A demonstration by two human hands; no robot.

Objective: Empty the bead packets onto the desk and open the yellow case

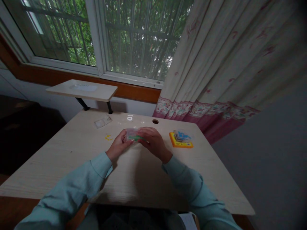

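Between my hands, above the middle of the desk, is a small clear plastic box with green pieces inside. My left hand grips its left end, fingers curled around it and thumb along the near edge. My right hand is closed over the right end, fingers across the top; it partly hides the box and the green pieces. Left of my hands lie several small yellow pieces. Just beyond them is another clear plastic case, apparently opened out flat.
On the right of the desk lies a yellow-orange box with clear cases holding blue pieces stacked on it. A raised shelf stands at the back left. A cable hole is near the back edge, before the curtain.
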